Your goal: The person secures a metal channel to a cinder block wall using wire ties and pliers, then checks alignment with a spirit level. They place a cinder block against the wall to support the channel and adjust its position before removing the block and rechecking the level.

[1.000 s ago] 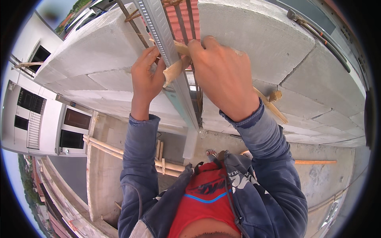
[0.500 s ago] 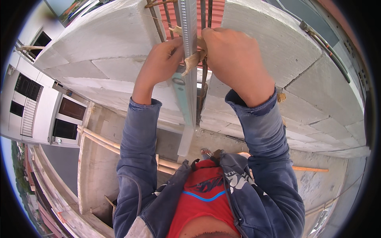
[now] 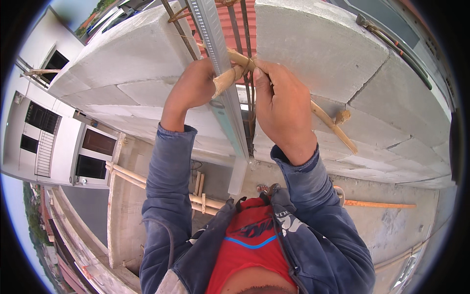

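My left hand [image 3: 191, 84] is curled at the upright metal straightedge [image 3: 211, 34], its fingertips hidden behind a pale wooden strip [image 3: 224, 82]. My right hand [image 3: 283, 113] pinches, thumb bent inward, at a second strip [image 3: 239, 58] crossing behind the straightedge, where a thin tie shows. Both hands sit in the gap between two grey block walls [image 3: 313, 44], among rusty rebar rods [image 3: 182, 36]. A level with a teal face [image 3: 225, 122] lies along the straightedge below my hands.
A wooden batten [image 3: 328, 122] and small wood block [image 3: 342, 117] stick out from the right wall. A dark hose [image 3: 401, 59] lies along that wall's top. Bamboo poles [image 3: 128, 177] cross at lower left. Below are a concrete floor [image 3: 391, 225] and a sandaled foot [image 3: 262, 188]. A white building [image 3: 68, 142] stands left.
My right hand has moved down and turned so its thumb shows, pinching at the crossing strips. My left hand's fingers have slipped further behind the wooden strip, and that wrist sits lower than half a second ago.
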Motion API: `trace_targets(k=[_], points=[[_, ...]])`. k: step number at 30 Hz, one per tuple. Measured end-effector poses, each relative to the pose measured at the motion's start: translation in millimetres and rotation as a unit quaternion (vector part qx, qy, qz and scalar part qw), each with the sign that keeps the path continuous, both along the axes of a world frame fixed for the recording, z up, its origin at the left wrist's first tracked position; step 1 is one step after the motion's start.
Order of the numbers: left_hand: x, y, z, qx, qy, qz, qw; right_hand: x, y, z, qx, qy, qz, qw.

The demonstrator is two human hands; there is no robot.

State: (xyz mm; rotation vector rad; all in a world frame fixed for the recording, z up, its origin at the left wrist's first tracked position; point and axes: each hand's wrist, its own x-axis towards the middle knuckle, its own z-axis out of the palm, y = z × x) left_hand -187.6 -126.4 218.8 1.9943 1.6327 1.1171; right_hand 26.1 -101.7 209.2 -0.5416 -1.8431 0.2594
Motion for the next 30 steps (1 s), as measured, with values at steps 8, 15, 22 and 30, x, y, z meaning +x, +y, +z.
trace_targets(k=[8, 15, 22, 30], points=[[-10, 4, 7, 0.006, 0.078, -0.047, 0.996, -34, -10, -86, -0.303, 0.209, 0.173, 0.914], [-16, 10, 28, -0.119, 0.108, -0.054, 0.985, -45, 16, -120, -0.205, 0.198, 0.133, 0.949], [-37, 20, 10, 0.001, 0.191, -0.110, 0.975, -50, 19, -119, -0.219, 0.176, 0.159, 0.946], [-55, 25, 12, -0.054, 0.237, -0.116, 0.963, -46, 24, -118, -0.348, 0.197, 0.282, 0.872]])
